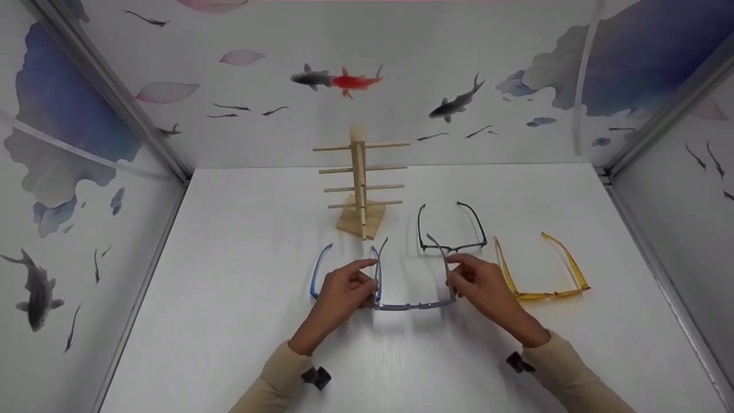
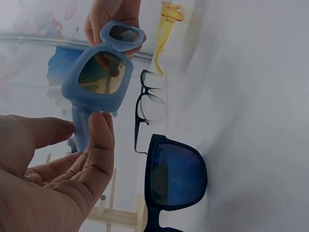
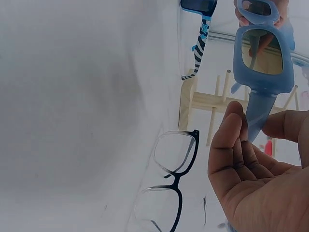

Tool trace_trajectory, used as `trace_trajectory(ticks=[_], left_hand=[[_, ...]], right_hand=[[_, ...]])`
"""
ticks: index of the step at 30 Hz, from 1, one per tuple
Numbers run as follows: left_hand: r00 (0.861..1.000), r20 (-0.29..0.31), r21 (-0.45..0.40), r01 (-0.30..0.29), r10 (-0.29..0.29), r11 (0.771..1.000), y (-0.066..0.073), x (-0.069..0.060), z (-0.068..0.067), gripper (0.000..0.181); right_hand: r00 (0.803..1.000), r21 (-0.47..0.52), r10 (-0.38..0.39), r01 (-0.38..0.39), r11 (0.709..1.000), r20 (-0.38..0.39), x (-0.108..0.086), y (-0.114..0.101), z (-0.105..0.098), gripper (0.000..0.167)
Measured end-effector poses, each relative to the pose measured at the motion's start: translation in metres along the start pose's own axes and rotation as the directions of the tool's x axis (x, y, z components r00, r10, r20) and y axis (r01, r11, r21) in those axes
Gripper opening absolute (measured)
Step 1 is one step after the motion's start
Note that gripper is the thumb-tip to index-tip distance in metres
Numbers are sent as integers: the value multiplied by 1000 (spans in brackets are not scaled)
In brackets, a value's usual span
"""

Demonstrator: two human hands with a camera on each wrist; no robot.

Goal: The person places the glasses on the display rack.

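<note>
Both hands hold light grey-blue sunglasses [image 1: 395,307] up off the table, with the front toward the person and the unfolded temples pointing away. My left hand [image 1: 346,287] pinches one temple between thumb and fingers. The other temple [image 3: 260,113] is pinched by my right hand [image 1: 483,285]. Close beside the left hand, blue-framed sunglasses [image 1: 313,282] with dark lenses lie on the table, partly hidden by that hand. In the right wrist view their temple [image 3: 199,53] has black and white stripes. Clear eyeglasses with a black upper rim [image 1: 453,249] lie beyond the right hand.
A wooden display stand [image 1: 358,172] with several crossbars stands at the back middle on a square base [image 1: 367,221]. Yellow glasses [image 1: 536,296] lie open to the right of the right hand. Printed panels [image 1: 252,137] enclose the white table [image 1: 229,298] at back and sides.
</note>
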State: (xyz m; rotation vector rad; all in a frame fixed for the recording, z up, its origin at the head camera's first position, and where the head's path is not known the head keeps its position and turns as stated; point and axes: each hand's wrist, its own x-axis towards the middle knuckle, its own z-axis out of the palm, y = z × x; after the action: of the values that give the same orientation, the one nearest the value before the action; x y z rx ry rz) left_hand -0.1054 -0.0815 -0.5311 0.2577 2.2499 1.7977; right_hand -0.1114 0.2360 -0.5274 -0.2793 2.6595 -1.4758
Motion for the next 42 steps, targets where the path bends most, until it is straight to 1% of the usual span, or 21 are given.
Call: trace_trajectory(ticks=[5,13,19,22,27,30,37,42], left_hand=[[999,-37,-9,-1,1,1000,-1,-2,-6,44],[998,-58,-7,12,-12,1000,-3,-3,-14,45],[997,-77,11,11,-10,1000,-1,-5,-19,45],[996,-86,22,14,-12,1000,0,-5,-22,44],[994,-103,37,38,-34,999,0,-6,-30,45],[992,-117,34,42,-38,999,0,-7,-34,45],[990,-138,42,-12,18,999,-4,-7,-44,43],[989,-146,37,2,3,999,-3,-1,-49,42]], right_hand=[[999,27,-39,39,999,13,7,-3,6,26],[999,41,-47,46,998,22,15,-6,12,27],[995,63,-93,91,994,30,20,-9,14,28],[995,74,-97,94,993,33,23,-11,14,28],[995,78,-95,92,993,42,28,-16,19,27],[995,78,-88,84,993,51,32,-20,22,28],[995,89,-80,75,993,55,38,-30,28,28],[995,86,-85,81,993,49,43,-33,31,29]])
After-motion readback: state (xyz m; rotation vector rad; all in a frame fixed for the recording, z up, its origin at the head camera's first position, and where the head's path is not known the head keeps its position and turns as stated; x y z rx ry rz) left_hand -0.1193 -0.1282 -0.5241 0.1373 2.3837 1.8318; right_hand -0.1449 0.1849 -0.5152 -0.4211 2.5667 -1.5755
